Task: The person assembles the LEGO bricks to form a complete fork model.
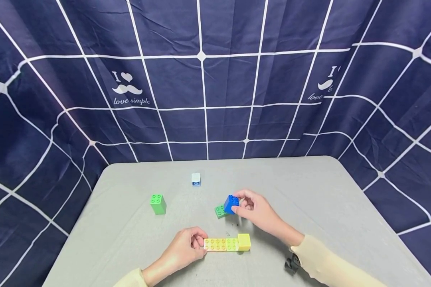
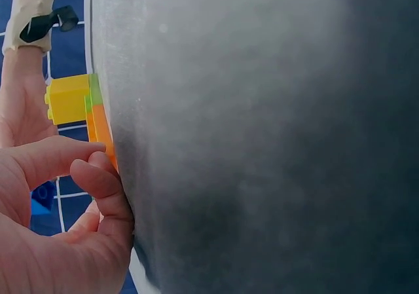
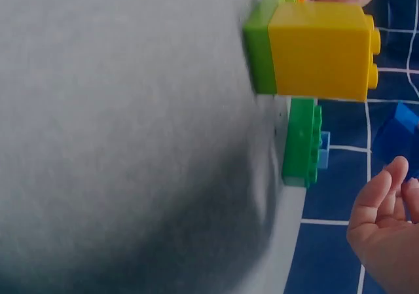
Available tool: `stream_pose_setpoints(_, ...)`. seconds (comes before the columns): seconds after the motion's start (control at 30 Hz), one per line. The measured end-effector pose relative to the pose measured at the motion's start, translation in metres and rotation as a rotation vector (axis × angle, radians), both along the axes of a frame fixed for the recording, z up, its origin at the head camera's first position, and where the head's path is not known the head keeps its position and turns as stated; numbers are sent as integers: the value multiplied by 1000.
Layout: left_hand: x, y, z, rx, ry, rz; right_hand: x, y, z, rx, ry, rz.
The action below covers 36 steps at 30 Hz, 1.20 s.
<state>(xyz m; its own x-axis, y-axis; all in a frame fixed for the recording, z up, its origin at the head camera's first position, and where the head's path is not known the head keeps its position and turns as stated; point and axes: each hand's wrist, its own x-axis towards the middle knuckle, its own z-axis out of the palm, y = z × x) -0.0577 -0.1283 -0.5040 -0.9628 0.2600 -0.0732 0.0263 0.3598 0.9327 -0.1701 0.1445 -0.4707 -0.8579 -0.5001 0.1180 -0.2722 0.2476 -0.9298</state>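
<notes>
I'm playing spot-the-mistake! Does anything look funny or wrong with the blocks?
The little light blue block near the back of the table looks odd. It seems tipped over: no studs show on its upper face, while the tall green block has studs on top. I see no broken blocks.

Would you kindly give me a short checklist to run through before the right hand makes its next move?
1. Blue block held by the right hand: ok.
2. Blue block clear of the dark green block: ok, the right wrist view shows a gap.
3. Blue block level: not ok, it looks tilted.
4. Orange block held by the left hand: ok, at its left end.
5. Yellow block on the lime block: ok.
6. Firmness of either grip: cannot tell.
</notes>
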Motion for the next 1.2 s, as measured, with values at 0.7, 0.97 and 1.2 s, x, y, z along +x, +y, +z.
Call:
stream_pose_setpoints(0.7,1,1,-1,2,6,6,31,1,0,62,144,91)
stream_pose_setpoints(0.97,0,1,-1,-10,18,8,39,0,-4,93,226,116)
stream_pose_setpoints(1.2,1,1,-2,-13,15,7,48,-1,-9,135,233,174)
